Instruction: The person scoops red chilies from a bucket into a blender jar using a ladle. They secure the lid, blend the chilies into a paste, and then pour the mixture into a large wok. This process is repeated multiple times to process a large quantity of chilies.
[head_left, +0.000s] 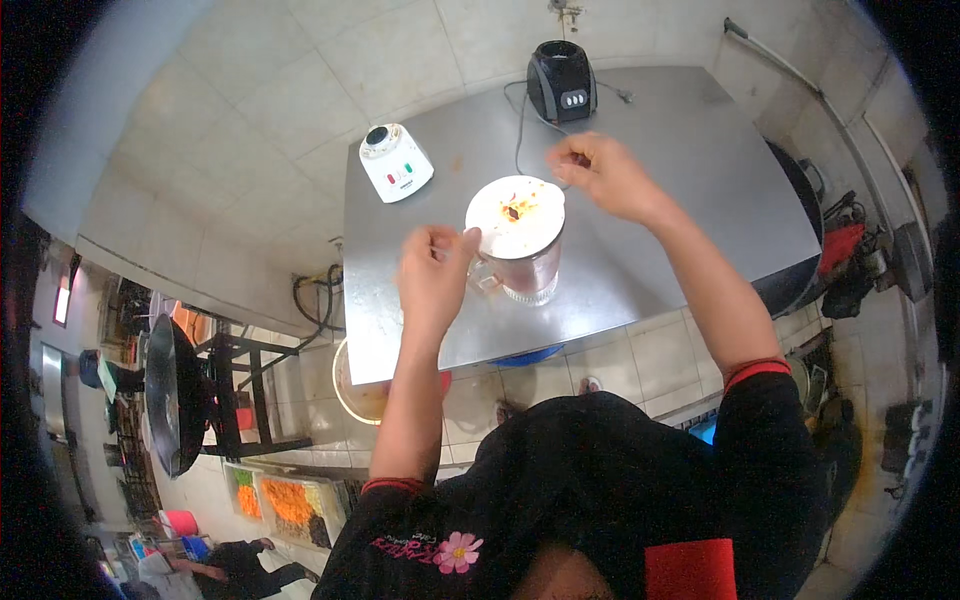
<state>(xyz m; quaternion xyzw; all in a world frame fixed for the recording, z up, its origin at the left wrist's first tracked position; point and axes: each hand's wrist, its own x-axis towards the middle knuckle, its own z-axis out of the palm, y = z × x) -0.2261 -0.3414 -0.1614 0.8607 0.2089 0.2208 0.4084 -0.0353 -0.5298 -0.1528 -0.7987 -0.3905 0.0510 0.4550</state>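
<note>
A blender jar (531, 274) stands on the steel table, with reddish contents showing dimly through its clear wall. Its white lid (499, 229) carries orange and red food bits around a dark spot. My left hand (431, 274) is at the lid's left edge, above the jar's clear handle (486, 277), fingers loosely curled and thumb close to the rim. Whether that thumb touches the lid is unclear. Beyond the lid's upper right edge is my right hand (609, 178), slightly blurred, fingers bent with a gap to the thumb. Nothing shows in either hand.
On the steel table (675, 180) stand a white blender base (397, 165) and a black blender base (562, 82) with a loose cord. Below the left edge is a round tub (341, 382). A large wok (174, 397) stands farther left. Another person (240, 562) is at lower left.
</note>
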